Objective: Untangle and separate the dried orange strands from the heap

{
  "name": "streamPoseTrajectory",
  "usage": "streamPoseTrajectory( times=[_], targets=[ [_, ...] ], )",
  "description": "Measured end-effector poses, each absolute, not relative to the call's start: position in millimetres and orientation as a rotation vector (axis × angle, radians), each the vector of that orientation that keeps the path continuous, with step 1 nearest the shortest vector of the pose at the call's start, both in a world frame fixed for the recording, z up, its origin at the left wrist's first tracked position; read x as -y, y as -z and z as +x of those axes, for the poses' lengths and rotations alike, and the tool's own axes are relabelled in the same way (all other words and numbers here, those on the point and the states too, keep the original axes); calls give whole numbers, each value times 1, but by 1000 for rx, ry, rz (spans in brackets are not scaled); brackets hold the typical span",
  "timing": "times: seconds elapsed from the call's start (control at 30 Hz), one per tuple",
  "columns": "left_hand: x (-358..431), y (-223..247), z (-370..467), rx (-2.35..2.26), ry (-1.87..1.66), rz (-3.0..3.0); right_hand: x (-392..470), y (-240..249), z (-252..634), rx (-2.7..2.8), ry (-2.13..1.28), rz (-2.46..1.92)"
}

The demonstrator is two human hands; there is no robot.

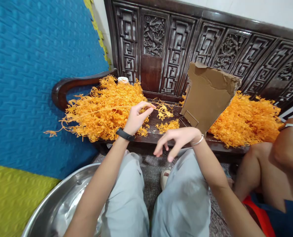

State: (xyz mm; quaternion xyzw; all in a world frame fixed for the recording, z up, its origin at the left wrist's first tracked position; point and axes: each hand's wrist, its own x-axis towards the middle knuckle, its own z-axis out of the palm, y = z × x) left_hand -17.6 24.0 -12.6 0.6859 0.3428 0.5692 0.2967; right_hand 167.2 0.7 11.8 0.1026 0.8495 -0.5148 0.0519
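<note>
Between the thumb and fingertips of my left hand (139, 116) is a thin orange plastic stem (155, 108). It seems to run left across a big heap of orange artificial sprigs (111, 102) on the dark wooden bench. My right hand (177, 140) hangs in the air above my knees, fingers loosely apart and holding nothing. Just past it, a small orange sprig piece (168, 126) lies on the bench seat, with another loose sprig (164, 112) behind it. Which end of the held stem is which, I cannot make out.
An upright cardboard piece (207, 95) with a bent wire at its base divides the bench (151, 136). Beyond it is a second orange heap (247, 118), beside another person's knee (253, 164). A metal basin (62, 184) sits at my left, near blue foam mats (37, 82).
</note>
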Motion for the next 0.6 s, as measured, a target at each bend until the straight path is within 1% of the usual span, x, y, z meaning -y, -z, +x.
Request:
streamPoseTrajectory(
  times=[0.07,0.1,0.13,0.17,0.2,0.27,0.3,0.33,0.43,0.6],
  targets=[
    [-22,12,-23,-901,-1426,1880,0,-20,186,-2667,1783,155],
    [-21,11,-25,-892,-1386,1889,0,-21,193,-2810,1982,156],
    [-20,11,-26,-881,-1356,1884,-2,-21,197,-2973,2177,251],
    [-19,11,-28,-870,-1340,1869,-5,-19,199,-3124,2337,444],
    [-18,11,-28,-860,-1337,1853,-8,-17,198,-3238,2423,733],
    [-17,11,-29,-852,-1349,1844,-15,-12,193,-3238,2370,1358],
    [-16,10,-28,-851,-1359,1853,-19,-10,189,-3133,2333,1543],
    [-16,10,-28,-854,-1366,1869,-21,-8,184,-3010,2332,1609],
    [-15,10,-26,-875,-1380,1924,-22,-6,174,-2779,2372,1505],
    [-13,9,-24,-917,-1422,1946,-15,-5,166,-2894,2245,1438]
  ],
)
